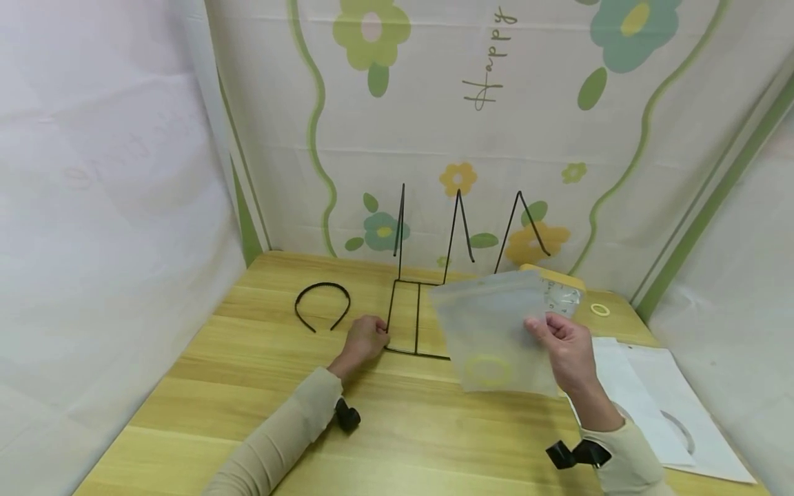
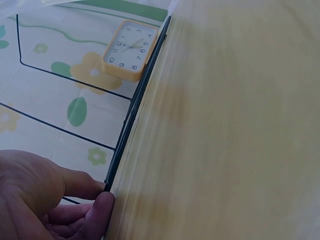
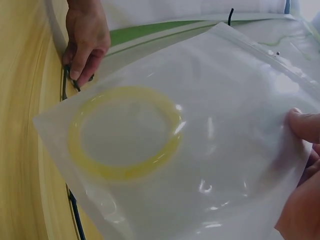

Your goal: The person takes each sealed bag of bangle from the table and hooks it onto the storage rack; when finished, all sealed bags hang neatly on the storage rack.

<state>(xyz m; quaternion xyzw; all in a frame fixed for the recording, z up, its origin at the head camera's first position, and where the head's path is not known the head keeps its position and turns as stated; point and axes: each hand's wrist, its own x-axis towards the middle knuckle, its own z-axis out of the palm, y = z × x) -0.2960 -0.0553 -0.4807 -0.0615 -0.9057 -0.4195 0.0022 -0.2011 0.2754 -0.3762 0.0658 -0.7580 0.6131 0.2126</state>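
Observation:
My left hand [image 1: 366, 339] pinches the front left corner of a black wire rack [image 1: 418, 318] standing on the table; the left wrist view shows thumb and finger on its bar [image 2: 135, 107]. My right hand [image 1: 567, 348] holds a frosted translucent bag [image 1: 496, 324] by its right edge, raised in front of the rack's right part, which it hides. Inside the bag, near its bottom, lies a yellow ring [image 3: 117, 172], plain in the right wrist view. Three bent wire uprights rise from the rack's back.
A black headband [image 1: 322, 284] lies left of the rack. A yellow-framed clock [image 2: 131, 47] stands behind the bag. At the right are a small pale yellow ring [image 1: 599, 310] and white bags [image 1: 676, 386], one with a grey ring. A flowered cloth hangs behind.

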